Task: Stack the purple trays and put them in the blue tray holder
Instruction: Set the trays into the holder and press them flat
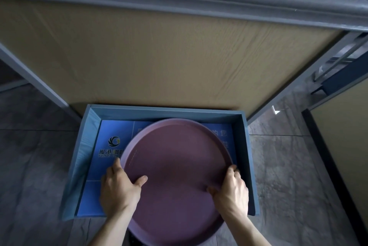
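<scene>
Hovering over blue tray holder (244, 146), round purple tray (175, 168) is clamped at opposite rims by left hand (117, 190) and right hand (232, 192); thumbs inside, fingers (236, 171) curled outside.

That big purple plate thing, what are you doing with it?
A person is holding a round purple tray by its rim, left hand on one side and right hand on the other. The tray is over the blue tray holder on the floor, with its near edge sticking out past the front. Whether more trays are stacked underneath can't be seen.
</scene>
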The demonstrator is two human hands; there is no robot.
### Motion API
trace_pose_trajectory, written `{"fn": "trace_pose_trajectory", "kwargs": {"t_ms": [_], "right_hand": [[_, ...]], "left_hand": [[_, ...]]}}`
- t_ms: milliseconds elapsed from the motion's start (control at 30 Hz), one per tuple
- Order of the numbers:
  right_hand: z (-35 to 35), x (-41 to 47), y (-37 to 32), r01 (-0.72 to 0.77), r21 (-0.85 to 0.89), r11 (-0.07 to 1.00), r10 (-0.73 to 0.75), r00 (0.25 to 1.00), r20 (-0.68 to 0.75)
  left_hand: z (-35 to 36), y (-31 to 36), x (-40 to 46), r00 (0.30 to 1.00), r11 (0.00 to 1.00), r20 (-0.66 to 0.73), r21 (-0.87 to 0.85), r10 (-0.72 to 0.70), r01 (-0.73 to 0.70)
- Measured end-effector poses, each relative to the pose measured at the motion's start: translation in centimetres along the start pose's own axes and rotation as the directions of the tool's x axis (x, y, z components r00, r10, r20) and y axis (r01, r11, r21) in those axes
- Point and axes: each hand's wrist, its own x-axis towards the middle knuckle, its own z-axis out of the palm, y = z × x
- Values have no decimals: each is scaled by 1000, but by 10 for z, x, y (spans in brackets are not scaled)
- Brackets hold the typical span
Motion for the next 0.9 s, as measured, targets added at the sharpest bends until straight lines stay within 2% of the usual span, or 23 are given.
{"fn": "trace_pose_trajectory", "kwargs": {"t_ms": [167, 233, 367, 467, 533, 600, 900], "right_hand": [[-1, 4, 0, -1, -18, 1000, 1, 1000, 16], [-2, 0, 1, 33, -49, 998, -32, 999, 22], [-5, -6, 2, 284, -152, 947, -289, 957, -14], [-1, -7, 0, 453, -159, 877, -432, 889, 152], [1, -6, 0, 466, -140, 874, -432, 876, 214], [5, -5, 2, 463, -140, 875, -430, 878, 212], [10, -2, -1, 429, -147, 891, -400, 897, 190]], "left_hand": [[-3, 4, -1, 1000, 1000, 14, 13, 14, -14], [-6, 5, -6, 998, 996, 16, 58, 68, -69], [-4, 3, -22, 949, 918, 12, 248, 315, -308], [6, 2, -34, 883, 843, 96, 268, 459, -467], [11, 3, -39, 866, 823, 181, 268, 467, -500], [16, 3, -40, 860, 819, 240, 273, 451, -505], [23, 4, -36, 867, 808, 227, 317, 444, -496]]}}
